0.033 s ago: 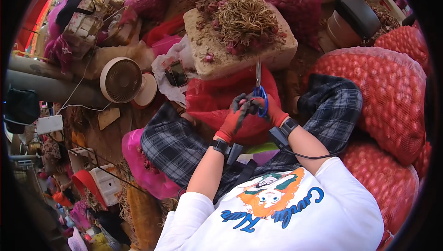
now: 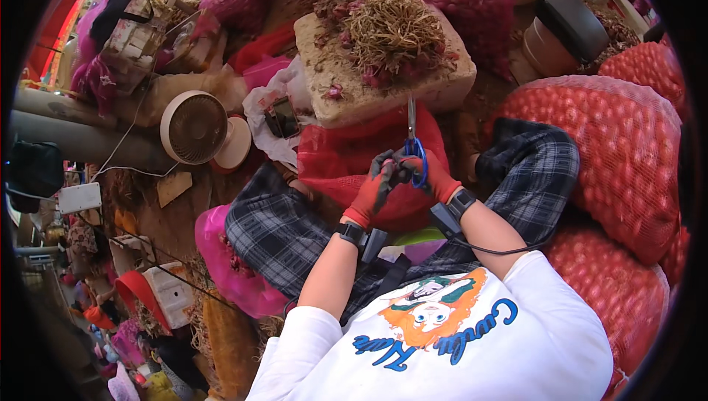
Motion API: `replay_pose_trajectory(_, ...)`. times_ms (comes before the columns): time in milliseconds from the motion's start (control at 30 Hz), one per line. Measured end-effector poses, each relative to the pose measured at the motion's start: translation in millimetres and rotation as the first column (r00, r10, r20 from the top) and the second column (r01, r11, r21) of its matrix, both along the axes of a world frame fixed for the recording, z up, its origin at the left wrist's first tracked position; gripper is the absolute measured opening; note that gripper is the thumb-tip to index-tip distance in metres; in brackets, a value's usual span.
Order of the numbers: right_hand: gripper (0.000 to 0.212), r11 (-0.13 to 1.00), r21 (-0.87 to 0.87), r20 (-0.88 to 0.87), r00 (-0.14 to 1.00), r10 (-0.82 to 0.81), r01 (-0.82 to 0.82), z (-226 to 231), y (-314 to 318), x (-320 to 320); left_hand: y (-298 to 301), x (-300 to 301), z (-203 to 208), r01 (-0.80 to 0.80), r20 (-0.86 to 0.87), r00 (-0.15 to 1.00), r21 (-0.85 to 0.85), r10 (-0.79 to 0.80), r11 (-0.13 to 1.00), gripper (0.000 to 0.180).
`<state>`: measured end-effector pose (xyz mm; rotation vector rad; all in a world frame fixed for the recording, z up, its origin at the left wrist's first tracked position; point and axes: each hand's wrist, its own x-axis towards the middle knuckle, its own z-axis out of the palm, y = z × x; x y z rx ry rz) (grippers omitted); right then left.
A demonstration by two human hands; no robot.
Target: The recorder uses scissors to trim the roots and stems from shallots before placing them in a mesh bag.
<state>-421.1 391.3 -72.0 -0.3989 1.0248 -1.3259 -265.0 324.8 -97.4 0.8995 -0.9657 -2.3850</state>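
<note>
My left hand, in a red glove with dark grey fingers, is closed on a small shallot, mostly covered by the fingertips. My right hand, gloved the same way, grips blue-handled scissors whose blades point away from me, toward a pale foam block. The fingertips of both hands meet or nearly meet. Beneath them spreads a red mesh bag between my knees. On the block lies a bundle of shallots with dry stalks, beyond the scissor tips.
Large red mesh sacks full of bulbs crowd my right side. A round fan stands at the left beside a white plastic bag. Pink mesh bags lie past the block and by my left knee. A dark-lidded bucket is at far right.
</note>
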Motion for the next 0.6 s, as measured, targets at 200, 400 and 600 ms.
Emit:
replay_pose_trajectory(200,0.032,0.999,0.037,-0.541,0.841,0.013,0.008,-12.4,-1.7,5.1,-16.2,9.8,-3.8,-0.203,-0.023,0.979,-0.265,0.204,0.943,0.031)
replay_pose_trajectory(400,0.051,0.984,0.164,-0.854,0.489,0.179,-0.074,37.8,10.1,13.2,-38.3,15.4,8.2,-0.424,-0.203,0.902,-0.238,0.382,0.874,0.044)
replay_pose_trajectory(600,0.049,0.981,0.160,-0.930,0.317,0.186,-0.106,45.8,20.8,16.2,-42.6,17.9,27.7,-0.368,-0.182,0.929,-0.375,0.322,0.851,0.061)
